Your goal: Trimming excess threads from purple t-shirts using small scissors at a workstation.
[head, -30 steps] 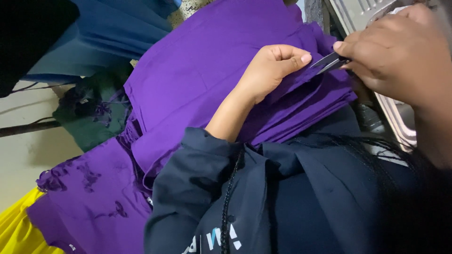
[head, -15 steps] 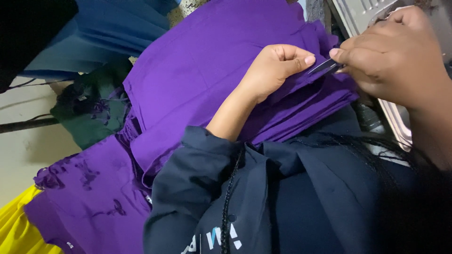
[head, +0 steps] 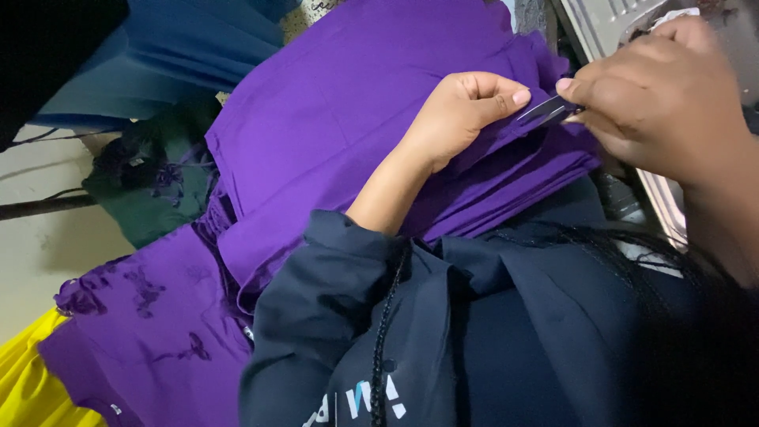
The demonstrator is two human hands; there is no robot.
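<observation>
My left hand (head: 455,119) pinches the folded edge of the purple fabric (head: 340,119), thumb pointing right. My right hand (head: 664,99) grips a small dark blade (head: 545,111), its long axis running leftward towards that thumb, almost touching the cloth between both hands.

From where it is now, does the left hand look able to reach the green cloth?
Probably yes: the left hand rests on the purple fabric, holding nothing bulky, and only flat fabric lies between it and the green cloth.
</observation>
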